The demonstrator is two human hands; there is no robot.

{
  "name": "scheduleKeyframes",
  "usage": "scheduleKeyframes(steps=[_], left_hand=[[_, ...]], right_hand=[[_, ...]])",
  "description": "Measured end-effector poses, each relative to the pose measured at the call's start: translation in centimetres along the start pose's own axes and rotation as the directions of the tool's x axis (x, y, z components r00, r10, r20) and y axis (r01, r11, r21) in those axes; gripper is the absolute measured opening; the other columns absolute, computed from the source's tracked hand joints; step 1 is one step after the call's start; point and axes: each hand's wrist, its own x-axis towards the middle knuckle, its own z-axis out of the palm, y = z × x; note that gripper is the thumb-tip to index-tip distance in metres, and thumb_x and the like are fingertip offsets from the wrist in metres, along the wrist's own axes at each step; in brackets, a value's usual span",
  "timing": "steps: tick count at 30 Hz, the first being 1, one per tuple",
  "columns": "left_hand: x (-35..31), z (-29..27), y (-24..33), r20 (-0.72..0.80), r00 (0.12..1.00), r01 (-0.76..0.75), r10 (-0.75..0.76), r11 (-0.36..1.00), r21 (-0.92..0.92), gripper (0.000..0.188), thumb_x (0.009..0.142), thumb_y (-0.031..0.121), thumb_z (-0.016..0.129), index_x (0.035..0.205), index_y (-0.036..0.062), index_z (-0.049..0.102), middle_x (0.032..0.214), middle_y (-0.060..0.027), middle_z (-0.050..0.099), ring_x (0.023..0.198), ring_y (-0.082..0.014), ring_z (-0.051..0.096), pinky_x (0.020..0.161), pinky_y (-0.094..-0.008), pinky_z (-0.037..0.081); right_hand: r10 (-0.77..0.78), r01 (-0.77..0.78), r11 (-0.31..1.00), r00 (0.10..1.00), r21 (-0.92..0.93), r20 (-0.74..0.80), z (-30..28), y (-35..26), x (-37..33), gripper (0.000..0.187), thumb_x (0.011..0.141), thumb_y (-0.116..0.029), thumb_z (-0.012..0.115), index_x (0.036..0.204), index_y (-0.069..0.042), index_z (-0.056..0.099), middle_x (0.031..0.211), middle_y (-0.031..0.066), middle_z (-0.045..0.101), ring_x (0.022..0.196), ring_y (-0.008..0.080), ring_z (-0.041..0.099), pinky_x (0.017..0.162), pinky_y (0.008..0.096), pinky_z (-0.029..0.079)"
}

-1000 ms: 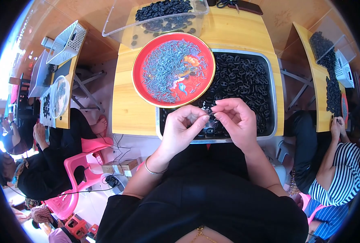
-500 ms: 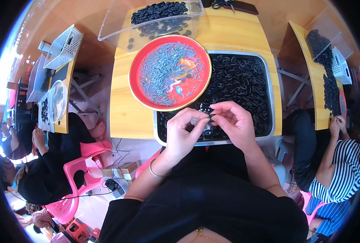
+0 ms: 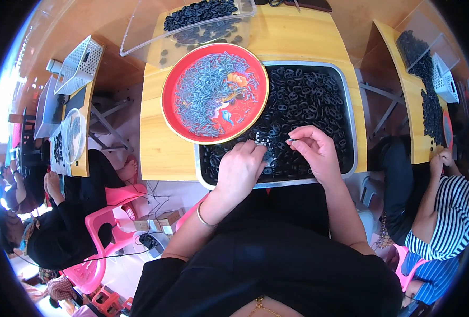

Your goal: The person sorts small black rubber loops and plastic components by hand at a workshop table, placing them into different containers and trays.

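Note:
My right hand (image 3: 319, 156) hovers over the right half of a metal tray (image 3: 349, 100). Its thumb and fingers pinch a small greyish piece (image 3: 290, 141), too small to name surely. Many flat black oval pieces with holes (image 3: 306, 90) fill the tray. Lower and to the left, my left hand (image 3: 238, 166) is bent down at the tray's near side, fingers together; whatever they grip is hidden beneath. Just beyond its fingertips lies a small white-dotted thing (image 3: 262, 139). A red round tray (image 3: 168, 105) with a gold rim, holding many thin grey pin-like pieces (image 3: 200, 95), overlaps the metal tray's left corner.
A clear plastic box (image 3: 134, 47) of black pieces stands at the back of the wooden table (image 3: 151, 153). People work at side tables, a person in a striped top (image 3: 440, 222) on the right. Pink chairs (image 3: 94, 222) and cables (image 3: 152, 198) are at the left.
My hands were together at the fingertips over the tray and have parted. The right moved right with a small piece; the left turned down towards the black pieces. The view shifted slightly.

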Motion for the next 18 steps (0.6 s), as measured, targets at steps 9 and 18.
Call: scheduleKeyframes(steps=[9, 18], left_hand=[[0.8, 1.0, 0.6, -0.098, 0.990, -0.110, 0.099, 0.988, -0.108, 0.025, 0.066, 0.010, 0.070, 0.088, 0.0047, 0.059, 0.077, -0.0086, 0.055, 0.074, -0.0270, 0.057, 0.065, -0.0354, 0.048], [1.9, 2.4, 0.9, -0.001, 0.990, -0.137, 0.138, 0.984, -0.117, 0.017, 0.066, 0.010, 0.068, 0.078, 0.0047, 0.057, 0.076, -0.0092, 0.053, 0.076, -0.0270, 0.057, 0.064, -0.0356, 0.048]], right_hand=[[0.049, -0.049, 0.999, 0.999, 0.000, -0.017, -0.4, 0.2, 0.0, 0.014, 0.086, 0.000, 0.055, 0.099, 0.001, 0.057, 0.091, 0.0062, 0.060, 0.081, 0.0106, 0.059, 0.074, 0.0227, 0.049], [-0.090, 0.090, 0.996, 0.996, -0.007, 0.005, -0.3, 1.0, -0.1, 0.015, 0.083, 0.004, 0.057, 0.098, 0.001, 0.060, 0.093, 0.0048, 0.055, 0.080, 0.0096, 0.057, 0.069, 0.0216, 0.048]])
